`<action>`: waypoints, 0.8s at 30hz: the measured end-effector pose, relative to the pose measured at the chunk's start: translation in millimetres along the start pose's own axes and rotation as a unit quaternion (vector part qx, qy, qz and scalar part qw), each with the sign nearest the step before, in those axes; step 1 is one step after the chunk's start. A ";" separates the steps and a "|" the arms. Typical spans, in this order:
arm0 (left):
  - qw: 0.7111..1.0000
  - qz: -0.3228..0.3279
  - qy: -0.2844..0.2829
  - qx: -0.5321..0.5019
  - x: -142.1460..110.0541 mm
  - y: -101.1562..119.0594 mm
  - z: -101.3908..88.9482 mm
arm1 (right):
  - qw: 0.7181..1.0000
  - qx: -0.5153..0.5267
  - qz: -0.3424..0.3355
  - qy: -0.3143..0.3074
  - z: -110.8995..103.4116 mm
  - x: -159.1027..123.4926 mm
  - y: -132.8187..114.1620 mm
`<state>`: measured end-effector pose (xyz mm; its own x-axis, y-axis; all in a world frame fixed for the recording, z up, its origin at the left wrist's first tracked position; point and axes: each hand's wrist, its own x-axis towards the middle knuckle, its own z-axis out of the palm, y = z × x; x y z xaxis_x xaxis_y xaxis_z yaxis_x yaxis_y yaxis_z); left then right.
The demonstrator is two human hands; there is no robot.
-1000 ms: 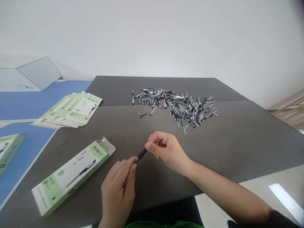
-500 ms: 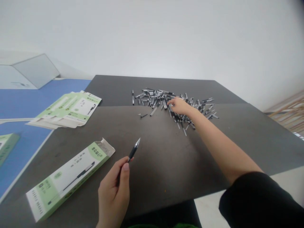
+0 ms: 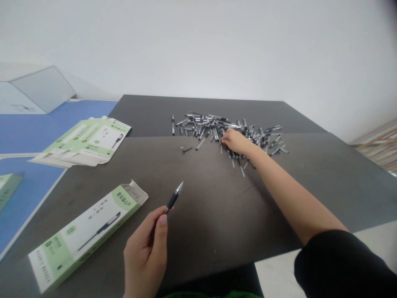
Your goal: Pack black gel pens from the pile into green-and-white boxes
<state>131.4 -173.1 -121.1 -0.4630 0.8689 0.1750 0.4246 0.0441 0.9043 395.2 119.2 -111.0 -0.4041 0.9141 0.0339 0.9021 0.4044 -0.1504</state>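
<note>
In my left hand [image 3: 147, 248], thumb and fingers are closed round a gel pen [image 3: 175, 198] with a black grip and a bare silver tip pointing up and away. My right hand [image 3: 236, 141] reaches forward to a loose heap of pen parts [image 3: 206, 124], clear and black, on the dark table. Its fingertips are pinched together at the heap's near side, by a thin pale piece; what they hold is too small to make out. Left of my left hand lies a white and green pen box [image 3: 89, 236], its flap end open towards the heap.
Several flat white and green cartons [image 3: 89, 140] lie overlapped at the table's left edge. Another green box [image 3: 9, 188] rests on the blue surface [image 3: 40, 174] at left, with a white box [image 3: 40, 91] behind. A small black piece [image 3: 187, 150] lies before the heap.
My right fingers, spread over the heap before, have drawn together into a pinch at its near side. My left hand still holds the pen in nearly the same place. The view has shifted slightly.
</note>
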 end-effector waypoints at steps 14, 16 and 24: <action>1.000 0.004 -0.021 -0.005 2.7 3.6 0.7 | 0.999 0.029 0.013 0.021 -1.2 -15.3 -3.2; 1.000 0.006 -0.019 -0.007 2.9 3.7 0.7 | 0.999 0.029 0.022 0.011 0.1 -11.5 -3.9; 1.000 0.011 -0.017 0.010 3.2 3.6 0.5 | 0.995 0.058 0.039 0.064 -7.0 -20.8 -15.7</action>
<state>131.8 -169.9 -117.4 -0.4264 0.8862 0.1813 0.4509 0.0345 0.8919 390.5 94.0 -102.4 -0.3040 0.9421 0.1417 0.9035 0.3322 -0.2707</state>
